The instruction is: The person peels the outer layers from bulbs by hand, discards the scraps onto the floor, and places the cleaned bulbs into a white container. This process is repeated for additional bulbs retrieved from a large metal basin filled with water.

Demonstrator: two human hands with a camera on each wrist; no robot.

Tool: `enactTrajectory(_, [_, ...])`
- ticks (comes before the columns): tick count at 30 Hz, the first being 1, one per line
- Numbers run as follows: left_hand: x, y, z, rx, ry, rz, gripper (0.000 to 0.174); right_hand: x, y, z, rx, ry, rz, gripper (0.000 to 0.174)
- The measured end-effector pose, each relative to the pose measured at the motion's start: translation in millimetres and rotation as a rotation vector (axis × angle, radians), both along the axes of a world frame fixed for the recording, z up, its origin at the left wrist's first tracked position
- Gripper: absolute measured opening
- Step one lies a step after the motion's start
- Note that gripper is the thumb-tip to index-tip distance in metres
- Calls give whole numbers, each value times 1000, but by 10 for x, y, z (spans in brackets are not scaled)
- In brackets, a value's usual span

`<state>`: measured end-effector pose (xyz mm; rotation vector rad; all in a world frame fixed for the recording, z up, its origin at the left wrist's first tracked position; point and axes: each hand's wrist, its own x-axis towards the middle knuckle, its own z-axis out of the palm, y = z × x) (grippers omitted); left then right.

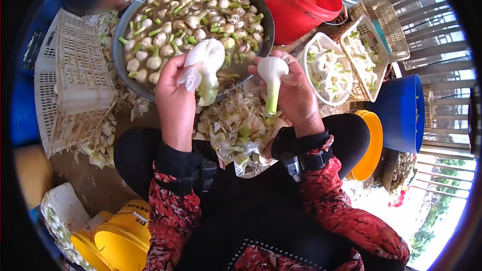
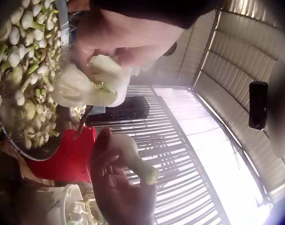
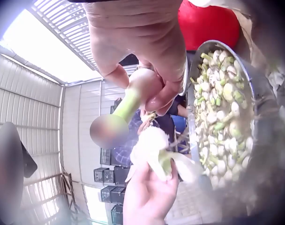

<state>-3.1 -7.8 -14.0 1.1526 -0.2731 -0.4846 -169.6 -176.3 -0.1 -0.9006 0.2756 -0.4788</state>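
My left hand (image 1: 175,108) pinches a loose piece of white garlic skin (image 1: 207,57) with a pale green lower end. To its right, my right hand (image 1: 301,98) holds a smooth white garlic bulb (image 1: 272,69) by its sides, with the short green stem pointing down. The two hands are apart, at about the same height. In the right wrist view the peel (image 3: 156,150) hangs in folds from the left fingers. Below both hands lies a heap of garlic peelings (image 1: 233,120). Just beyond them stands a round metal basin (image 1: 117,52) of stemmed garlic bulbs in murky water.
A red bucket (image 1: 301,7) stands behind on the right. Nearer are a white tub (image 1: 305,70) and a basket (image 1: 384,52) of peeled garlic, a blue bucket (image 1: 396,115) and a yellow bucket (image 1: 369,145). On the left are a white crate (image 1: 75,70) and yellow buckets (image 1: 125,236).
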Motion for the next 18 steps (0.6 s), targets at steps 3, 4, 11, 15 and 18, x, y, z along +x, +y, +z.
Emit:
enactTrajectory(3, [-99, -17, 145, 124, -242, -112, 25, -123, -228, 85, -217, 216, -248, 57])
enactTrajectory(4, [-141, 6, 218, 240, -384, -186, 39, -157, -319, 140, -330, 366, -377, 53])
enactTrajectory(11, [-181, 98, 113, 536, -1042, -455, 30, -78, -832, -94, -1788, 1041, -722, 47])
enactTrajectory(15, [-134, 129, 131, 629, -987, -492, 21, 542, -600, -718, -1412, 647, -167, 40])
enactTrajectory(18, [-81, 141, 146, 724, -954, -399, 20, 1001, -455, -1216, -1331, 1006, 57, 60])
